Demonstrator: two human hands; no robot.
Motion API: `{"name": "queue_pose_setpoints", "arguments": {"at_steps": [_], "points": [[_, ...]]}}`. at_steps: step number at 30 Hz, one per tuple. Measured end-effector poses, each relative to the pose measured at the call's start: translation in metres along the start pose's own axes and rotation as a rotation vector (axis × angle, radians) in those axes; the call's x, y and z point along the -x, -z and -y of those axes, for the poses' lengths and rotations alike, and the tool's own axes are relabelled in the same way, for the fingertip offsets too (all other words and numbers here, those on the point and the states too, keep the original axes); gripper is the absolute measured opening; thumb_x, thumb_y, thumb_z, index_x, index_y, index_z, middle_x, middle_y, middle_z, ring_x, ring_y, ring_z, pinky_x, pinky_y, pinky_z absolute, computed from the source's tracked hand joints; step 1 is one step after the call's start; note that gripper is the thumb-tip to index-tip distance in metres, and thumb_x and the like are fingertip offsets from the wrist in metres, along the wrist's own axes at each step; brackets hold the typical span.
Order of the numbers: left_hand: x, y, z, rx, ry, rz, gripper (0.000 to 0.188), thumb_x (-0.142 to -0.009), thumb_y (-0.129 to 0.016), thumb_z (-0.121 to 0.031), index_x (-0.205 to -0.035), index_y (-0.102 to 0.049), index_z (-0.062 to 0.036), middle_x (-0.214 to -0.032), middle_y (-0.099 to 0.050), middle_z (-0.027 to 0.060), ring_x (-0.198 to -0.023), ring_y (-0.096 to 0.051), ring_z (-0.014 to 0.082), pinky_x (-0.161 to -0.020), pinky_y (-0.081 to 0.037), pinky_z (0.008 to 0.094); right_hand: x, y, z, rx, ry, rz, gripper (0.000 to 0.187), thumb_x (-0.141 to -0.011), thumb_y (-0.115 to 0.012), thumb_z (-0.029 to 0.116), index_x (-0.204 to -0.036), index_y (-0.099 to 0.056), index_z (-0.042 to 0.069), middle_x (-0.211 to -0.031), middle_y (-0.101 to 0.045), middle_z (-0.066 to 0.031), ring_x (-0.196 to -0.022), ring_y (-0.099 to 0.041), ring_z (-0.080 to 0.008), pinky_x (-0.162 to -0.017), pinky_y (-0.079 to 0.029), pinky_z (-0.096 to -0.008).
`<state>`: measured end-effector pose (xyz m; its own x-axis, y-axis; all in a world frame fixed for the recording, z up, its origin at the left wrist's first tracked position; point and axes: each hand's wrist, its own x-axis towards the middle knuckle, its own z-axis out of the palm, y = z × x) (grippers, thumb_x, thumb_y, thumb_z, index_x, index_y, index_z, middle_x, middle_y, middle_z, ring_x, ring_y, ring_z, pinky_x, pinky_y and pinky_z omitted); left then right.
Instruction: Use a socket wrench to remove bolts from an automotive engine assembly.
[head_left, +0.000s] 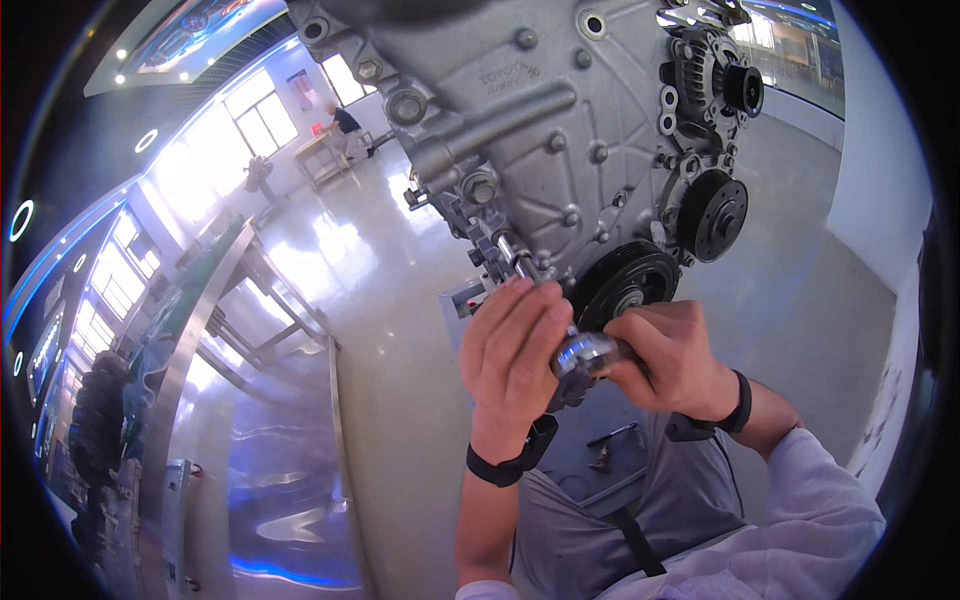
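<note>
A grey metal engine stands in front of me, with bolt heads along its left edge. My left hand is wrapped round the shiny extension bar of a ratchet wrench. From there the bar slants up to the engine's lower left edge; exactly what its far end meets is hard to make out. Close beside the chrome ratchet head, my right hand is closed round the handle, which it mostly hides. Just beyond my hands is a black ribbed pulley, partly covered by them.
Another black pulley and an alternator sit on the engine's right side. Low between my legs is a grey tray with tools. A long metal-edged bench runs along the left. Far back, a person sits by a table.
</note>
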<state>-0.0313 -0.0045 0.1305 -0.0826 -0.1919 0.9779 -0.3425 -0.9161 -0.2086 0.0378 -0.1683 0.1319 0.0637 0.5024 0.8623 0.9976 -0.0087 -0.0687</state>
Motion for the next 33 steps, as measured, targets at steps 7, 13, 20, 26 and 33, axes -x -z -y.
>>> {"name": "queue_pose_setpoints", "arguments": {"at_steps": [7, 13, 20, 26, 33], "points": [[-0.003, 0.0, 0.009, 0.065, 0.02, 0.061, 0.026, -0.076, -0.071, -0.002, -0.1, -0.061, -0.0055, -0.096, -0.07, 0.0092, -0.092, -0.066, 0.0286, -0.081, -0.054, 0.0344, 0.015, -0.029, 0.011, -0.371, -0.242, 0.04, 0.033, -0.09, -0.061, 0.033, -0.082, -0.054, 0.002, -0.057, -0.055, -0.0114, -0.051, -0.058, -0.0311, -0.046, -0.044, -0.0376], [-0.001, 0.007, 0.016, 0.05, -0.005, 0.094, 0.03, -0.073, -0.074, -0.003, -0.1, -0.061, -0.0054, -0.1, -0.068, 0.011, -0.093, -0.065, 0.0291, -0.082, -0.055, 0.0366, 0.012, -0.047, 0.024, -0.71, -0.291, 0.022, 0.033, -0.095, -0.053, 0.031, -0.091, -0.052, -0.002, -0.056, -0.054, -0.0147, -0.052, -0.058, -0.0374, -0.046, -0.044, -0.0396], [0.0, -0.004, 0.014, 0.036, -0.019, -0.006, 0.042, -0.065, -0.081, 0.003, -0.101, -0.06, -0.0067, -0.098, -0.066, 0.0083, -0.093, -0.065, 0.0283, -0.077, -0.057, 0.0345, 0.013, -0.044, 0.021, -0.724, -0.304, 0.099, 0.035, -0.097, -0.05, 0.033, -0.088, -0.05, -0.001, -0.054, -0.053, -0.0151, -0.05, -0.056, -0.0378, -0.045, -0.041, -0.0401], [0.003, -0.005, 0.013, -0.019, -0.026, -0.038, 0.043, -0.065, -0.079, 0.008, -0.1, -0.06, -0.0059, -0.098, -0.064, 0.0089, -0.093, -0.065, 0.0284, -0.074, -0.057, 0.0344, 0.009, -0.039, 0.022, -0.8, -0.306, 0.132, 0.035, -0.097, -0.049, 0.032, -0.087, -0.05, -0.001, -0.054, -0.051, -0.0155, -0.049, -0.055, -0.0375, -0.045, -0.041, -0.0403], [0.001, -0.006, 0.007, -0.152, -0.03, -0.004, 0.042, -0.068, -0.077, 0.01, -0.103, -0.059, -0.0035, -0.098, -0.064, 0.0108, -0.092, -0.065, 0.0295, -0.076, -0.058, 0.0353, 0.011, -0.04, 0.015, -0.865, -0.287, 0.094, 0.034, -0.097, -0.05, 0.031, -0.085, -0.05, -0.001, -0.054, -0.05, -0.0165, -0.05, -0.054, -0.0378, -0.045, -0.04, -0.0414]]}}
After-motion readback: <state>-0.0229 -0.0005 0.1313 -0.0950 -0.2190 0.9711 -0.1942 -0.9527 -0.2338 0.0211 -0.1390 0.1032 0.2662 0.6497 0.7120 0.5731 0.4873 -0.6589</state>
